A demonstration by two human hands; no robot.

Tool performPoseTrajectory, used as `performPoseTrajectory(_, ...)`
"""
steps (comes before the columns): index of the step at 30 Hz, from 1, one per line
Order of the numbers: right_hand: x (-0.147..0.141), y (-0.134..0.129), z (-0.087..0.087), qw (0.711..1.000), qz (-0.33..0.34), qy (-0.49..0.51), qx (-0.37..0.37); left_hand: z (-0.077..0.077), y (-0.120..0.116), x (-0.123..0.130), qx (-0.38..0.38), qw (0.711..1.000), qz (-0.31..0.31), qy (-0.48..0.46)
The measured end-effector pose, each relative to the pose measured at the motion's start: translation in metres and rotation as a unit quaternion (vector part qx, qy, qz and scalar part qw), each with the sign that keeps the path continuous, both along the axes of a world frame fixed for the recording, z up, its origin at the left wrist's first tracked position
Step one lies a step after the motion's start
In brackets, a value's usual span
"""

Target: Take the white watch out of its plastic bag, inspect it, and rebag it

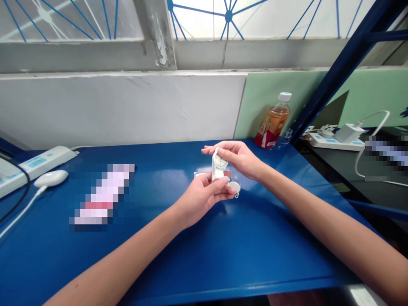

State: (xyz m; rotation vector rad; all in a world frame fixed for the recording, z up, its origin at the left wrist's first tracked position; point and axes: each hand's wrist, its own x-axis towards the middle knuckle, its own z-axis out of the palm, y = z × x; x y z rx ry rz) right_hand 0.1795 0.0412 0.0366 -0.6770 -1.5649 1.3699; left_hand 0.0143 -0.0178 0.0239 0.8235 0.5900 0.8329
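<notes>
Glossy blue desk (178, 263), white watch (221, 160) with a pale dial, white-capped bottle (273, 123) with an orange and red label, 2 white power strips (44, 163), pale green panel (264, 91), blue radiating lines on the window (228, 17)

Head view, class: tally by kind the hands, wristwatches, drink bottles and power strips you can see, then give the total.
Hands (left hand, right hand): 2
White wristwatch: 1
Drink bottle: 1
Power strips (left strip, right strip): 2
Total: 6
</notes>
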Motion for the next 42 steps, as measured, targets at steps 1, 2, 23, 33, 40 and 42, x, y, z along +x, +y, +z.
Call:
performPoseTrajectory(1,-0.001,-0.001,0.0,1.0,0.008,-0.006,-0.011,0.0,-0.001,0.001,0.004,1.0,-0.005,0.006)
performPoseTrajectory(2,-0.001,-0.001,0.0,1.0,0.018,-0.005,-0.023,0.0,-0.002,0.001,0.007,1.0,-0.012,0.013)
performPoseTrajectory(23,0.002,0.0,0.011,0.902,0.201,0.203,-0.323,0.007,-0.004,0.004,-0.082,0.994,-0.06,0.035)
performPoseTrajectory(33,0.001,-0.004,0.013,0.915,0.189,0.196,-0.297,0.007,-0.005,0.003,-0.089,0.993,-0.068,0.044)
performPoseTrajectory(40,0.001,-0.005,0.013,0.916,0.214,0.19,-0.28,0.008,-0.006,0.002,-0.078,0.993,-0.066,0.061)
performPoseTrajectory(42,0.001,-0.005,0.014,0.917,0.209,0.189,-0.281,0.007,-0.006,0.003,-0.077,0.993,-0.064,0.063)
